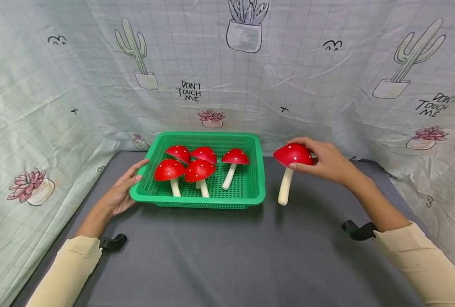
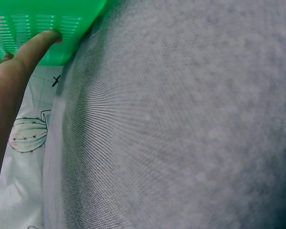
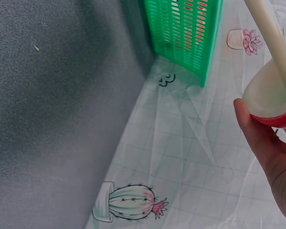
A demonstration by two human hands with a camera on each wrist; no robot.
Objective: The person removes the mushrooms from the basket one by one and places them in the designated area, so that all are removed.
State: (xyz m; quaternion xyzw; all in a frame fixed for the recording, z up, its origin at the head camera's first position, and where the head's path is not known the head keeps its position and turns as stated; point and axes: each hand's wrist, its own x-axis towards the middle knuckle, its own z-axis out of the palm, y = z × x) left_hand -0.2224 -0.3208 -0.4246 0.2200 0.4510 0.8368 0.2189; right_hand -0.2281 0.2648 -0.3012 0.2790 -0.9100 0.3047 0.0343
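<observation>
My right hand (image 1: 323,160) grips a toy mushroom (image 1: 293,154) by its red, white-dotted cap, to the right of the green basket (image 1: 256,194). The mushroom's pale stem (image 1: 285,187) hangs downward above the grey surface. In the right wrist view, the cap's hollow white underside (image 3: 267,90) shows, with the thumb against its edge. My left hand (image 1: 121,189) touches the basket's left side with fairly straight fingers (image 2: 35,47), which lie against the outer wall in the left wrist view. Several similar red mushrooms (image 1: 169,169) lie in the basket, one of them (image 1: 235,157) apart toward the right.
The basket stands on a grey cloth-covered surface (image 1: 212,256), near its back edge. A pale curtain (image 1: 289,76) printed with cacti and words hangs behind and along both sides. A dark strap device (image 1: 360,230) is on the right wrist, another (image 1: 114,242) on the left.
</observation>
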